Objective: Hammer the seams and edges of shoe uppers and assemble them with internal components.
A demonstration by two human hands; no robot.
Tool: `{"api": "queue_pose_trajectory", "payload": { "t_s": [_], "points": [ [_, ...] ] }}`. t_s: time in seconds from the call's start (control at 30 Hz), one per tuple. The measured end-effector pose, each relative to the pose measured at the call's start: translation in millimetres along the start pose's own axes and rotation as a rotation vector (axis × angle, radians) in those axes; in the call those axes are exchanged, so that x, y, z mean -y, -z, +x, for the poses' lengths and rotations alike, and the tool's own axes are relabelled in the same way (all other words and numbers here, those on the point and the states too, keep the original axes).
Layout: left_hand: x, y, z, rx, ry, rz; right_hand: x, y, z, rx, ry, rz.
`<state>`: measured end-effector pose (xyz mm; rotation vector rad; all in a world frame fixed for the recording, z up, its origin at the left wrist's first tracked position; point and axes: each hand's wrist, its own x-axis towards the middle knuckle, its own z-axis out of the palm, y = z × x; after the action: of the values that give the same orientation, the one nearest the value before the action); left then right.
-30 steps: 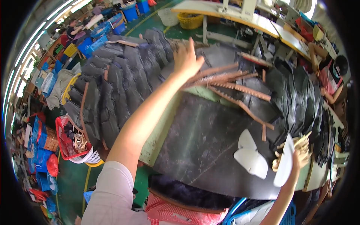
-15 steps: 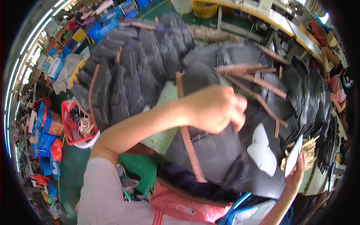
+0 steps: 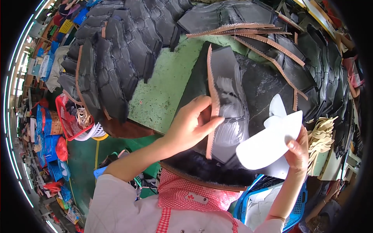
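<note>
Between the thumb and fingers of my left hand (image 3: 194, 124) is the brown toothed edge of a dark shoe-upper-like piece (image 3: 232, 97). That piece lies lengthwise on a black slab (image 3: 260, 81), its surface shiny in the middle. My right hand (image 3: 297, 153) is closed on a smooth white shaped insert (image 3: 268, 143), thumb on top, held tilted over the slab's right side. Behind it, a second white piece (image 3: 276, 105) rests on the slab, partly covered by the held one.
Overlapping dark pieces (image 3: 128, 46) fill the far left of the green tabletop (image 3: 155, 99); more (image 3: 320, 73) stand at right. Loose brown toothed strips (image 3: 272, 46) lie at the back. Cream strips (image 3: 321, 136) hang at right. A red basket (image 3: 64, 124) and blue basket (image 3: 297, 211) are below.
My left hand has come down and left from above the dark piece onto its brown edge. My right hand has brought the white insert inward and turned its broad face up. The view has shifted.
</note>
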<state>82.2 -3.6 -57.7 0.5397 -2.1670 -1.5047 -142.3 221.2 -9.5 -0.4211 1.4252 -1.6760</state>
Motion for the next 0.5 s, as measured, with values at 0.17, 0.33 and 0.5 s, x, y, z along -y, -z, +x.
{"api": "queue_pose_trajectory", "payload": {
  "t_s": [0.17,0.33,0.5],
  "points": [
    [-39,4,0,0.054,0.105,-0.671,14,-2,-5,0.243,0.078,-0.083],
    [-54,13,-2,0.325,0.205,-0.603,22,-51,-15,0.077,0.117,-0.188],
    [-54,6,1,0.323,0.101,-0.490,35,-66,-5,0.079,0.161,-0.405]
  ]
}}
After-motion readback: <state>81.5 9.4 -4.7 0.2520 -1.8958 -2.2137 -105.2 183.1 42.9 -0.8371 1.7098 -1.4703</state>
